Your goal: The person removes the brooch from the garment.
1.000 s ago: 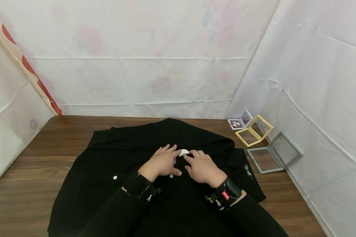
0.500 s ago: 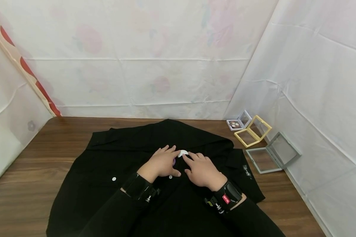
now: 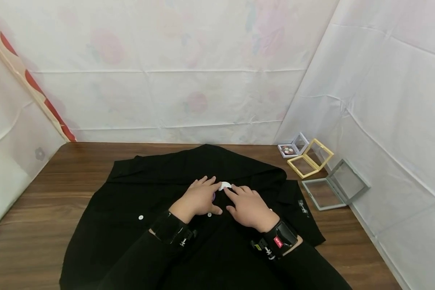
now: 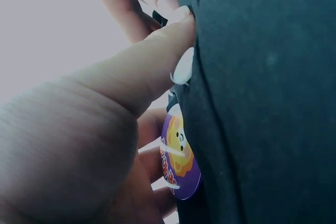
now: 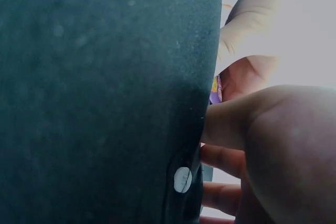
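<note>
A black shirt (image 3: 148, 253) with white buttons lies spread on the table. My left hand (image 3: 200, 197) rests on it, fingers extended, beside a white button (image 3: 209, 215). Its thumb touches the cloth in the left wrist view. Between that thumb and the fingers sits a round badge (image 4: 181, 156) with a purple rim and a yellow cartoon figure. My right hand (image 3: 250, 209) rests on the cloth with loosely bent fingers. Both index fingertips touch a white rounded piece (image 3: 224, 185), whose kind I cannot tell. Another button (image 5: 182, 180) shows near my right thumb.
At the right of the wooden table (image 3: 32, 229) stand three opened cases: a small pale one (image 3: 288, 150) with a picture, a yellow frame (image 3: 302, 166) and a grey frame (image 3: 326, 193). White curtains (image 3: 188, 80) close off the back and sides.
Both hands stay nearly in place around the white piece. My right hand has shifted very slightly, and a pale spot now shows at its outer edge.
</note>
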Demonstrator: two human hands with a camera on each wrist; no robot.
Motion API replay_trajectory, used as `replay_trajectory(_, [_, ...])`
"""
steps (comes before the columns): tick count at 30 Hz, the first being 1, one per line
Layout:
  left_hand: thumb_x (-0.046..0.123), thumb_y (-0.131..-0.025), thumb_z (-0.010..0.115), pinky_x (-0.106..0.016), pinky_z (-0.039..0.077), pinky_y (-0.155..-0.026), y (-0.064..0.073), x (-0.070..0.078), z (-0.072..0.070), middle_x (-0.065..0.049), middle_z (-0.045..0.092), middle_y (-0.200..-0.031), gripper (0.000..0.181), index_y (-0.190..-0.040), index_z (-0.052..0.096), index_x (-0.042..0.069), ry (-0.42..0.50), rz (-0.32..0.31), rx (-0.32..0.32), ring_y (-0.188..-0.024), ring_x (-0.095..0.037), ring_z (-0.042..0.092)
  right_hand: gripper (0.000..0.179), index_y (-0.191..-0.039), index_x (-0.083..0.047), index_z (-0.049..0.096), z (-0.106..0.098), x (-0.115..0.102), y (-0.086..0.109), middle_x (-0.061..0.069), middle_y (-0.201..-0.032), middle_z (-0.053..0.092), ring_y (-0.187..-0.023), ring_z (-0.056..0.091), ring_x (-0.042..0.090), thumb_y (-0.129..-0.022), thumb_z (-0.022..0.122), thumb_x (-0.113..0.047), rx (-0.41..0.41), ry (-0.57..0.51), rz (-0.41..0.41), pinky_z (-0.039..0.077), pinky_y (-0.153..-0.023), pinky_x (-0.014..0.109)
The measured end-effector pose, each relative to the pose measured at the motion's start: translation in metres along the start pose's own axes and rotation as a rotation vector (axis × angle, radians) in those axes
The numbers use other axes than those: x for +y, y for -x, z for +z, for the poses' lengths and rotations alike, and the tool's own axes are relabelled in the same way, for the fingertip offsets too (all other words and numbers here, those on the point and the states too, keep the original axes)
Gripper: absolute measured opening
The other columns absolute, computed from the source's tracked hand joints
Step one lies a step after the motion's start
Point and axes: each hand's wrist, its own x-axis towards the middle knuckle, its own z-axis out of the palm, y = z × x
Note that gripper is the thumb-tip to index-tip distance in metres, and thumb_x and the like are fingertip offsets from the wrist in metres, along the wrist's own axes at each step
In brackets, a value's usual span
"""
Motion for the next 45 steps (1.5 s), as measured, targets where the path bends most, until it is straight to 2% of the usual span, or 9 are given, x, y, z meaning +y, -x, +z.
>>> replay_trajectory(4, [0.048,-0.089,0.080,-0.056,0.016,-0.123,0.002,0.002,-0.002,-0.011,0.026,-0.168,0.089,-0.161,0.039,0.018,-0.010,0.000,-0.009,-0.155,-0.037,0.019,0.058,-0.158,-0.021,0.045,0.002,0.002,0.000,0.011,-0.161,0.042,-0.142,0.042,0.032,-0.105,0.059,-0.041,0.004,0.010,-0.008,0.038,-0.111,0.057])
replay_trajectory(10, [0.041,-0.099,0.070,-0.057,0.027,-0.119,0.002,0.008,-0.013,-0.015,0.038,-0.162,0.069,-0.157,0.045,0.015,0.013,0.008,0.010,-0.150,-0.038,0.031,0.057,-0.157,-0.022,0.047,0.003,0.002,0.001,0.013,-0.159,0.043,-0.142,0.043,0.033,-0.105,0.059,-0.041,0.016,0.015,-0.029,0.039,-0.110,0.056])
replay_trajectory(17, [0.029,-0.104,0.063,-0.052,0.043,-0.107,-0.020,0.016,-0.025,-0.013,0.061,-0.138,0.041,-0.140,0.062,0.009,0.002,-0.014,0.090,-0.128,-0.034,0.055,0.053,-0.155,-0.021,0.051,0.003,0.002,0.001,0.015,-0.158,0.044,-0.141,0.044,0.034,-0.105,0.061,-0.038,0.037,0.007,-0.033,0.040,-0.109,0.055])
replay_trajectory(23, [0.018,-0.103,0.063,-0.040,0.055,-0.083,-0.042,0.018,-0.028,-0.008,0.070,-0.106,0.020,-0.115,0.070,0.004,0.045,-0.084,0.028,-0.089,-0.022,0.065,0.053,-0.154,-0.019,0.051,0.003,0.001,0.001,0.015,-0.158,0.044,-0.141,0.044,0.034,-0.105,0.061,-0.037,0.040,-0.012,-0.041,0.040,-0.108,0.056])
replay_trajectory(26, [0.015,-0.102,0.064,-0.036,0.053,-0.070,-0.045,0.021,-0.029,-0.006,0.069,-0.094,0.012,-0.102,0.072,0.006,0.037,-0.131,-0.002,-0.074,-0.021,0.061,0.052,-0.154,-0.019,0.051,0.002,0.000,0.002,0.015,-0.158,0.044,-0.142,0.043,0.034,-0.106,0.060,-0.036,0.037,-0.018,-0.041,0.040,-0.109,0.056])
replay_trajectory(31, [0.014,-0.099,0.066,-0.032,0.045,-0.056,-0.051,0.025,-0.027,-0.005,0.065,-0.084,0.017,-0.084,0.071,0.010,0.088,-0.207,-0.033,-0.064,-0.022,0.056,0.051,-0.154,-0.020,0.051,0.003,0.003,0.003,0.015,-0.157,0.045,-0.141,0.043,0.034,-0.106,0.059,-0.036,0.050,0.007,-0.048,0.040,-0.109,0.056])
replay_trajectory(36, [0.011,-0.100,0.063,-0.031,0.047,-0.055,-0.051,0.020,-0.022,-0.006,0.064,-0.085,0.007,-0.097,0.069,0.007,0.137,-0.215,0.022,-0.064,-0.021,0.058,0.052,-0.156,-0.023,0.049,0.007,0.006,0.003,0.015,-0.158,0.043,-0.141,0.043,0.035,-0.106,0.057,-0.038,0.061,0.023,-0.068,0.040,-0.108,0.056])
replay_trajectory(41, [0.009,-0.101,0.061,-0.033,0.051,-0.063,-0.050,0.016,-0.020,-0.005,0.066,-0.093,0.016,-0.116,0.067,0.004,0.117,-0.169,0.055,-0.071,-0.020,0.061,0.054,-0.157,-0.023,0.046,0.004,0.005,0.002,0.016,-0.160,0.041,-0.142,0.042,0.036,-0.107,0.057,-0.038,0.046,0.007,-0.065,0.039,-0.109,0.056])
replay_trajectory(45, [0.009,-0.101,0.061,-0.033,0.053,-0.065,-0.049,0.013,-0.018,-0.004,0.065,-0.091,0.010,-0.108,0.067,0.006,0.128,-0.150,0.060,-0.072,-0.019,0.061,0.053,-0.157,-0.022,0.047,0.001,0.002,0.004,0.017,-0.159,0.041,-0.142,0.042,0.036,-0.107,0.058,-0.037,0.036,-0.005,-0.066,0.040,-0.108,0.057])
